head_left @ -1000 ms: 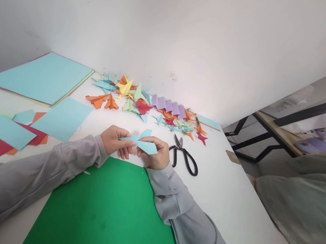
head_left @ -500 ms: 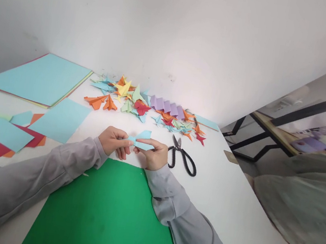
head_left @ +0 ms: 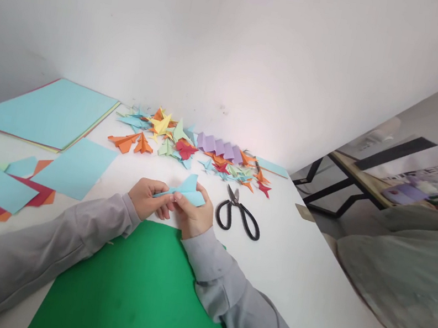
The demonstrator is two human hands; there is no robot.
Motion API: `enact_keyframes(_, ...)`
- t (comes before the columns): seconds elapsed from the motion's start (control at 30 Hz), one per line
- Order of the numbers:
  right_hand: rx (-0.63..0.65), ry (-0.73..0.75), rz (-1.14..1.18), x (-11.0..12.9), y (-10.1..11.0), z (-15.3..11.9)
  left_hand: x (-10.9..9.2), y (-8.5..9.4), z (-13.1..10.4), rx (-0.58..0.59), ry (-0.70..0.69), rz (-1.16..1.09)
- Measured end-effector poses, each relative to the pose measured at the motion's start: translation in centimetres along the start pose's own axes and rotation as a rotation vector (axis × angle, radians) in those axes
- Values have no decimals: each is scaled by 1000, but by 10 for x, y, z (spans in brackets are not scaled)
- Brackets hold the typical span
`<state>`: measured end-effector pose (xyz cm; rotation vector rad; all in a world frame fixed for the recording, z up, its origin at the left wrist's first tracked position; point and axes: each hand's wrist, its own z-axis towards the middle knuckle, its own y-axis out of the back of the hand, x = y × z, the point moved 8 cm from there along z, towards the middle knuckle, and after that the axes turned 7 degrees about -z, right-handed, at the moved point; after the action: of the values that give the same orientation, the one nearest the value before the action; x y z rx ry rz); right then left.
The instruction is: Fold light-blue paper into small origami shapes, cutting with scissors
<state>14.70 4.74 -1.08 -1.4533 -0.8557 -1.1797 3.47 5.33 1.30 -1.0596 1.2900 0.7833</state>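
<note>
A light-blue folded paper plane [head_left: 188, 185] is held between both hands above the far edge of a green sheet [head_left: 140, 285]. My left hand [head_left: 146, 198] pinches its narrow end. My right hand [head_left: 197, 213] grips the wider, winged part, with the thumb near my left fingertips. Parts of the folds are hidden behind the fingers. To the right of my right hand lie black-handled scissors [head_left: 239, 212], blades slightly apart and pointing toward the wall.
Several folded paper planes [head_left: 161, 123] and a purple pleated strip [head_left: 219, 147] lie along the wall. At left are a stack of coloured sheets [head_left: 47, 107] and loose cut pieces [head_left: 0, 189]. A person's sleeve [head_left: 407, 268] is at right.
My right hand has shifted left toward my left hand, and its thumb now presses on the blue paper. The view has tilted slightly, moving the whole scene a little.
</note>
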Motion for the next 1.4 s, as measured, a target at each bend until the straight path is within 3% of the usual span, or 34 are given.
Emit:
enact_keyframes(0.6,-13,-90,67,-1,1,2,2,-2,-1,-1,8,-18)
enact_keyframes(1.03,33,-129,151,-3,-7,0,5,3,0,-31,-21,-7)
enact_keyframes(1.4,92,-255,260,-2,-7,0,-1,4,-1,-44,-9,-2)
